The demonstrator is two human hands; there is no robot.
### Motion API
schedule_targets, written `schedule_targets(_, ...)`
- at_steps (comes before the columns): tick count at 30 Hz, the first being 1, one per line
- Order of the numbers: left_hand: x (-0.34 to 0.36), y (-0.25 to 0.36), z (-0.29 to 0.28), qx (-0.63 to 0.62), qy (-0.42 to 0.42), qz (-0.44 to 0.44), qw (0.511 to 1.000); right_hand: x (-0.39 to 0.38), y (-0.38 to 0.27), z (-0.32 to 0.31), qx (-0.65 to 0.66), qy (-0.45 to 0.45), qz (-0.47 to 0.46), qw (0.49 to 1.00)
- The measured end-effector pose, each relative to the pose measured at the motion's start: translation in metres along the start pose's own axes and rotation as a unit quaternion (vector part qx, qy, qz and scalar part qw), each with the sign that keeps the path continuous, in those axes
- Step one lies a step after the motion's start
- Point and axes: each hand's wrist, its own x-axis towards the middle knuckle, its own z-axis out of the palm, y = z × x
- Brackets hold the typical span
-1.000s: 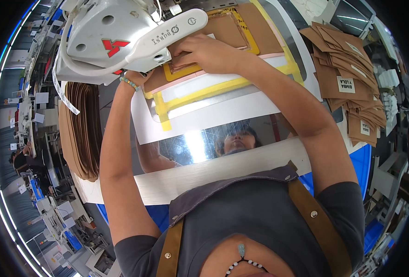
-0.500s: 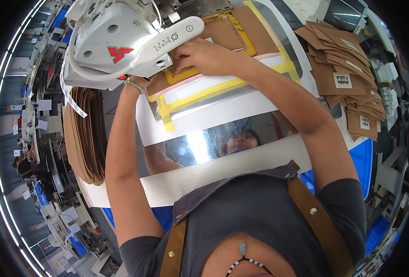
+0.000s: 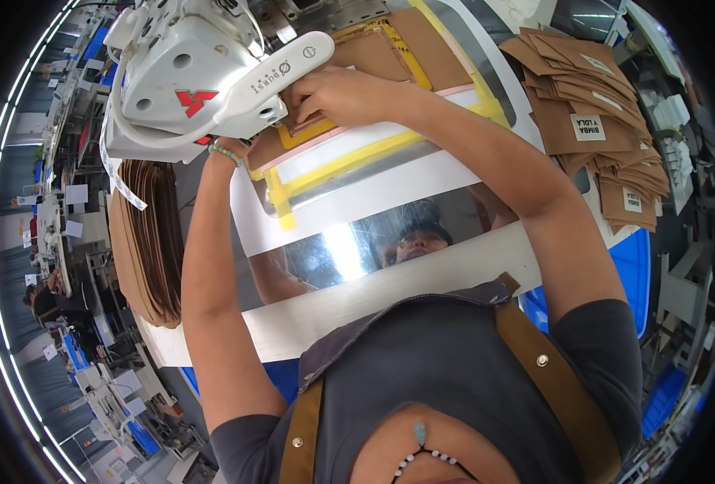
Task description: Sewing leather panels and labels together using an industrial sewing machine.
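While right hand (image 3: 337, 94) curls over brown panel (image 3: 367, 55) — already framed, remainder unclear — I can't tell if it or left hand (image 3: 239, 146) grips anything.

Short-sleeved dark grey shirt (image 3: 470, 363) beneath a purplish-grey apron bib (image 3: 329, 347), its brown straps (image 3: 571, 411) bearing round metal snaps (image 3: 542, 360). Left-wrist bracelet (image 3: 227, 152) of small beads; dark-corded necklace (image 3: 408, 458) with whitish beads and pale green pendant (image 3: 420, 433).
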Motion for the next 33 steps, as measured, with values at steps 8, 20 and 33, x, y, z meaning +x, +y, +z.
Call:
schedule_targets(8, -0.009, 0.010, 0.002, -0.261, 0.046, -0.096, 0.959, 0.007, 0.009, -0.001, -0.008, -0.033, 0.005, 0.999)
schedule_targets(20, -0.058, 0.047, 0.041, 0.216, 0.175, -0.001, 0.961, 0.004, 0.011, 0.000, -0.085, 0.016, -0.027, 0.996)
schedule_targets(33, -0.125, 0.114, 0.060, 0.275, 0.164, 0.041, 0.946, -0.008, -0.016, -0.014, -0.013, -0.057, -0.015, 0.998)
